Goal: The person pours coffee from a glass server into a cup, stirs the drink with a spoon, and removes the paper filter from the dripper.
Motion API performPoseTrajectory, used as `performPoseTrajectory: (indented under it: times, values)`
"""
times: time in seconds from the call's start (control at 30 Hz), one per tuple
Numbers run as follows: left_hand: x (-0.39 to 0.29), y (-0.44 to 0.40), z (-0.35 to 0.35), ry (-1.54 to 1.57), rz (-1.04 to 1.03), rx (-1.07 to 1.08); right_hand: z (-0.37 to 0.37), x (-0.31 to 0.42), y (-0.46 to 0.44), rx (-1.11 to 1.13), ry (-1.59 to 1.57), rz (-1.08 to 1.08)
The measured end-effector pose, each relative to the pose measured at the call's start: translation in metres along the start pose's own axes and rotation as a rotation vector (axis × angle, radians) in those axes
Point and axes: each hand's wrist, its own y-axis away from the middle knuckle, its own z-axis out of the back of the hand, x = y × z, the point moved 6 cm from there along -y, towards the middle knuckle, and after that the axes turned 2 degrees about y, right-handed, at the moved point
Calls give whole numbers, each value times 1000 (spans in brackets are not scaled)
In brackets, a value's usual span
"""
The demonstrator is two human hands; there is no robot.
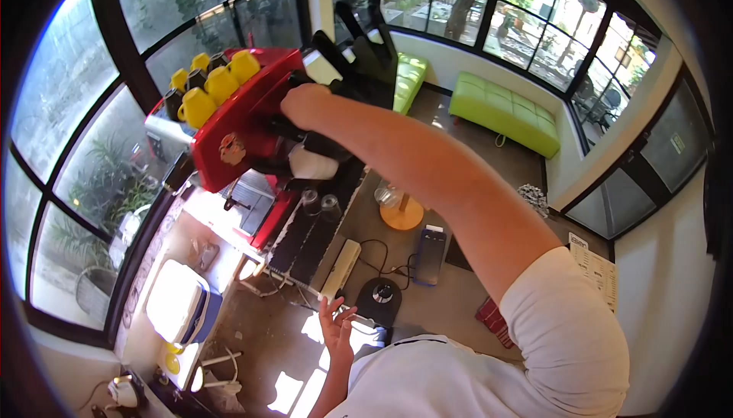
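Observation:
My right hand (305, 105) reaches to the near end of a red espresso machine (259, 105), with its fingers curled against a black part there. What they grip is hidden. Below my right forearm is a white, rounded object (313, 163), partly covered by black parts. Two small clear glasses (330, 207) stand on the black counter mat (301, 246) beside the machine's drip tray (250, 203). My left hand (336, 328) hangs low near my body, fingers apart and holding nothing, close to a black tamping stand (379, 302).
Yellow mugs (220, 84) and dark cups crowd the machine's top. A black grinder (370, 59) stands behind my right hand. The counter also carries a power strip (340, 268), a phone-like device (430, 256) and a round wooden board (402, 214). A blue-white cooler (179, 303) sits lower left.

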Motion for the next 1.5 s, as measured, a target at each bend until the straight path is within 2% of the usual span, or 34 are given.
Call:
performPoseTrajectory:
  times: [0.07,0.13,0.3,0.43,0.5,0.57,0.6,0.67,0.73,0.8,0.83,0.87,0.9,0.93,1.0,1.07,1.13,1.2,1.27,1.3,1.37,1.4,1.47,1.5]
  values:
    - [-7,2,0,-31,-11,11,10,0,11,-18,-25,-9]
    - [4,13,-12,14,35,-19,-4,6,17,17,54,77]
    - [2,6,0,-13,14,-29,0,10,7,-68,27,48]
    - [-4,10,2,-89,-31,-11,2,9,2,21,41,94]
    - [-6,13,2,-21,-11,-18,5,10,3,59,47,128]
    - [-7,15,4,-30,-19,-10,22,15,9,-66,-3,218]
    - [-7,16,4,-33,-27,-1,29,14,19,-64,-11,213]
    - [-5,18,1,-47,-12,-6,60,11,60,-292,-205,236]
    - [-4,19,-6,-39,-19,25,75,4,112,-343,-246,281]
    - [-1,19,-15,-63,-3,43,77,-10,179,-492,-420,409]
    - [1,19,-19,-51,26,38,82,-14,218,-406,-532,415]
    - [2,19,-26,-53,43,55,70,-24,252,-185,-861,253]
    - [3,18,-34,-53,59,71,64,-30,291,-165,-884,226]
    - [8,18,-41,-3,77,79,37,-38,328,-112,-1182,131]
    - [14,17,-60,-36,56,135,-15,-52,401,212,-1296,-60]
    - [21,18,-85,-10,103,180,-75,-66,465,148,-1469,-254]
    - [30,22,-112,-34,102,218,-141,-73,532,-82,-1456,-562]
    - [44,33,-137,13,170,271,-199,-63,602,-86,-1063,-690]
    - [51,40,-163,8,152,310,-256,-38,662,67,-853,-716]
    - [57,47,-176,2,193,356,-266,-27,678,73,-857,-711]
    - [63,60,-200,-32,266,407,-292,-5,713,397,-657,-869]
    - [66,68,-208,-32,274,405,-307,4,727,405,-660,-871]
    - [75,83,-222,-4,327,409,-326,9,742,282,-532,-795]
    - [74,91,-228,1,314,407,-326,11,745,333,-528,-780]
